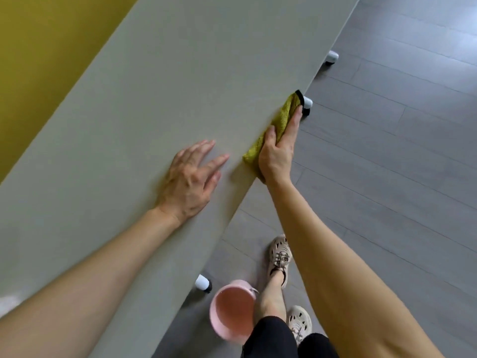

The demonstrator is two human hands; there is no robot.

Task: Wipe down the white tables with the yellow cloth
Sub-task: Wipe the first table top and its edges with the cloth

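Observation:
A long white table (180,73) runs diagonally through the view. My right hand (277,153) holds the yellow cloth (282,120) folded over the table's right edge. The thumb lies on top of the cloth and the fingers run along the edge's side. The cloth has a black trim at its far end. My left hand (191,182) rests flat on the tabletop just left of the cloth, with its fingers spread and holding nothing.
A pink bucket (232,311) stands on the grey plank floor (400,151) by my feet, close to the table's edge. White casters (331,57) show under the table's right side. A yellow wall (38,47) lies beyond the table's left side.

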